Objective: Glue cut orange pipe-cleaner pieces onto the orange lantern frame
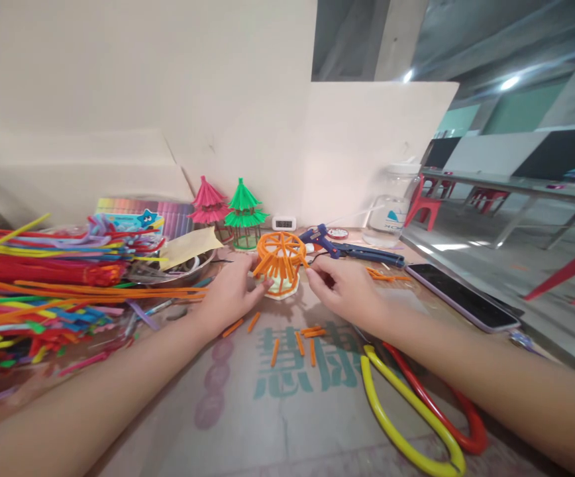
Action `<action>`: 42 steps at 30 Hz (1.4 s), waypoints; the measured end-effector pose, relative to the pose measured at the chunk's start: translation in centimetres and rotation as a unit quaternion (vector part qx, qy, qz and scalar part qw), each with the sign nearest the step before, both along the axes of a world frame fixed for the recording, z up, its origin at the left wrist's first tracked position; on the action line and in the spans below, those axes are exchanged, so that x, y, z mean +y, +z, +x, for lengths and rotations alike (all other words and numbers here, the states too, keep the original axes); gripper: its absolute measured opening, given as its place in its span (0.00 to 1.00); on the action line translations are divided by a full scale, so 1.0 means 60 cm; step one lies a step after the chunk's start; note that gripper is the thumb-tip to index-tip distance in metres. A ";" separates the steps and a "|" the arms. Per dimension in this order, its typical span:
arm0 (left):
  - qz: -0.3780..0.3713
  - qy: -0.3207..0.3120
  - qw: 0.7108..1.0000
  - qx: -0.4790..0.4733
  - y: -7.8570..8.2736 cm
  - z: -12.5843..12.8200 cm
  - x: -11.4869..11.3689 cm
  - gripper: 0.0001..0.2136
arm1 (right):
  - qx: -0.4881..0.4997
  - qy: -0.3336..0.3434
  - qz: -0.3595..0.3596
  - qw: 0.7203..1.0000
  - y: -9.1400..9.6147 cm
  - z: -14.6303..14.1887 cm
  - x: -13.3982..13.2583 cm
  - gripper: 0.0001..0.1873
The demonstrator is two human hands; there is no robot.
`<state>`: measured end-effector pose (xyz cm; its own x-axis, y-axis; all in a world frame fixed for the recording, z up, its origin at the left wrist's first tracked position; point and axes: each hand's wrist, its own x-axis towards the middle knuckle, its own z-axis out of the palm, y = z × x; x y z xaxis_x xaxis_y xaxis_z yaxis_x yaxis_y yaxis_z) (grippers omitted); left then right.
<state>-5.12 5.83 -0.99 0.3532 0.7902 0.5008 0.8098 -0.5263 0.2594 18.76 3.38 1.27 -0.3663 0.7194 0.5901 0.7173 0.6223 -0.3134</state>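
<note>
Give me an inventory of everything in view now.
Orange model: one, orange, centre
Cut pieces: several, orange, front
Craft stems: many, mixed, left
Marker set: one, multicoloured, left
Pink model: one, pink, back
Green model: one, green, back
Clock: one, white, back
Glue gun: one, blue, right
Long tool: one, blue, right
Scissors: one, yellow-red handles, front right
Phone: one, dark, right
Bottle: one, clear, back right
Seats: several, red, far right
Partition: one, beige, behind
Table: one, brownish, underneath
Left hand: one, bare, model's left
Right hand: one, bare, model's right
</note>
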 end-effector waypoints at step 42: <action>0.007 -0.050 0.999 -0.007 -0.001 -0.003 0.003 0.20 | 0.393 0.190 -0.418 0.796 -0.011 -0.010 0.009 0.17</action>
